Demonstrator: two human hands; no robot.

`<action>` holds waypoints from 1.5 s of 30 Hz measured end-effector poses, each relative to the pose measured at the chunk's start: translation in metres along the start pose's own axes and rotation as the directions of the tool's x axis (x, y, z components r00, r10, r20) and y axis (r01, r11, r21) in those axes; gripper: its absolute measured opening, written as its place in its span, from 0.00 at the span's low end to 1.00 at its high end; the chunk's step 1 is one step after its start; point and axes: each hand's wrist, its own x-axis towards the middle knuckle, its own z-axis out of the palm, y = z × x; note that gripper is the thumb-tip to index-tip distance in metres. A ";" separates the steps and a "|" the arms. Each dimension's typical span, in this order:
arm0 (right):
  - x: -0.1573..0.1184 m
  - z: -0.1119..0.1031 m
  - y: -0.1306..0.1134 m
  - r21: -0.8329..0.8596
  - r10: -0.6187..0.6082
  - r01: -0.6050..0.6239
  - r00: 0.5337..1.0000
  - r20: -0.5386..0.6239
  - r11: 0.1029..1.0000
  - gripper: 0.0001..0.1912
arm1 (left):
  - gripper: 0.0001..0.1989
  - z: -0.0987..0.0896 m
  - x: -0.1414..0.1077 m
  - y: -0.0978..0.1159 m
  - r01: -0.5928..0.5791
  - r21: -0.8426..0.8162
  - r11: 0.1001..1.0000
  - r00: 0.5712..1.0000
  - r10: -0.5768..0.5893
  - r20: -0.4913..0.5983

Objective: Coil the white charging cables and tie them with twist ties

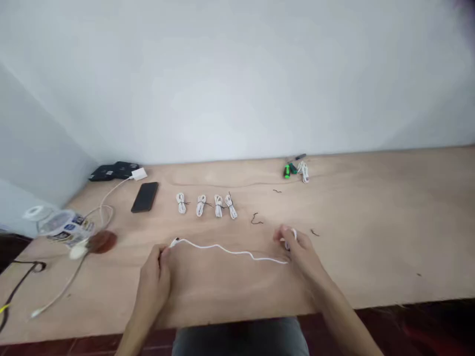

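Grip, left: left hand point(155, 275), closed in a pinch on a white cable point(226, 250), just behind its small plug point(173, 242).
Grip, right: right hand point(299, 253), fingers curled around the other end of the same cable, with a small white loop showing at the fingertips point(285, 233).
Cable position: stretched loosely between both hands, slightly wavy, just above the near part of the plywood tabletop point(371, 222).
Bundles: four coiled white cables point(211, 205) in a row beyond the hands, each with a dark tie; a fifth coiled white cable point(304, 172) lies farther right, near the back edge.
Ties: three loose dark twist ties, one point(255, 219) right of the row, one point(276, 191) farther back, one point(314, 232) just beyond the right hand.
Back right: green-and-black objects point(289, 170) and a dark pen point(299, 157), beside the fifth coil.
Back left: black flat cases point(114, 171), a white charger point(138, 174) with its cord, and a black phone point(144, 197) lying face up.
Near left: clear plastic bag point(65, 226) with printed labels, a round brown object point(103, 242), a loose white cord point(63, 291) and a black cord point(22, 279).
Below tabletop: grey trousers point(241, 338) on the person's lap.
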 end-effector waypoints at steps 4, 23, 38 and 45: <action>-0.011 0.003 -0.017 -0.115 -0.102 0.142 0.949 0.298 0.983 0.23 | 0.15 0.007 0.001 0.002 -0.017 -0.017 1.000 0.999 0.016 -0.031; 0.000 0.052 -0.038 0.900 0.159 0.077 0.975 -0.159 0.429 0.16 | 0.17 0.044 -0.022 0.043 0.016 -0.311 0.950 0.917 0.110 0.384; -0.033 0.074 -0.036 0.389 0.060 -0.236 0.908 0.414 0.890 0.28 | 0.13 0.069 -0.037 0.051 0.036 -0.429 0.903 0.970 0.071 0.232; -0.040 0.074 -0.046 0.315 -0.082 -0.081 0.878 0.471 0.945 0.18 | 0.15 0.076 -0.032 0.048 0.099 -0.501 0.860 0.985 -0.015 0.170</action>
